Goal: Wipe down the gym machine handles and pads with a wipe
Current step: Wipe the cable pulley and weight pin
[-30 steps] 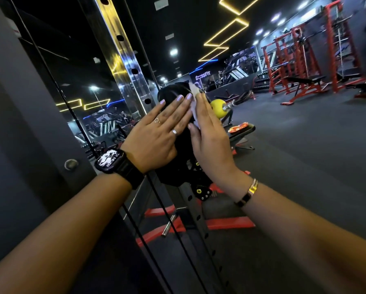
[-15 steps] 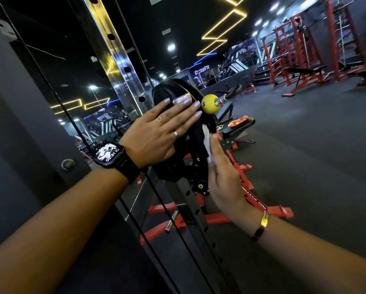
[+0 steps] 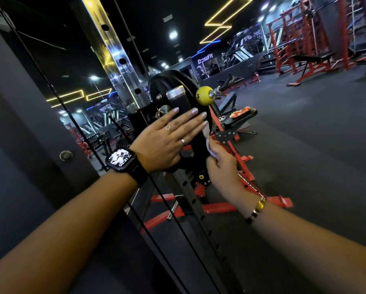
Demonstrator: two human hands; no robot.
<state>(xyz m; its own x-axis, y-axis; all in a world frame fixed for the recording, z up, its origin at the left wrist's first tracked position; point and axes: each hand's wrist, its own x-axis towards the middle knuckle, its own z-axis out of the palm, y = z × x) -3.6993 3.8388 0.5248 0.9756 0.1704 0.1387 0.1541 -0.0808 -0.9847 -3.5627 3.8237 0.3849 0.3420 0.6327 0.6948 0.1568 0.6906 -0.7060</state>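
Head view — left hand (image 3: 163,143) flat, fingers (image 3: 186,119) straight on black machine wheel (image 3: 158,85) — right hand (image 3: 222,166) pinching white wipe (image 3: 207,141), fingertips hidden.

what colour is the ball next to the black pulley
Yellow; the ball shows best in the head view, just right of the pulley.

Wipe (image 3: 207,141): white, thin, soft and crumpled (cloth or paper, cannot tell which).
Pulley wheel (image 3: 163,78): black, smooth, faint sheen, looks like plastic.
Upright post (image 3: 118,60): polished metal, mirror-bright, punched with holes.
Ball stopper (image 3: 203,95): yellow, matt, rubber or plastic.
Machine frame (image 3: 218,207): red painted metal, satin.
Floor (image 3: 305,155): dark, matt, finely grained.
Watch (image 3: 122,161): glossy screen, matt black strap.
Bracelet (image 3: 257,210): shiny gold-toned metal.
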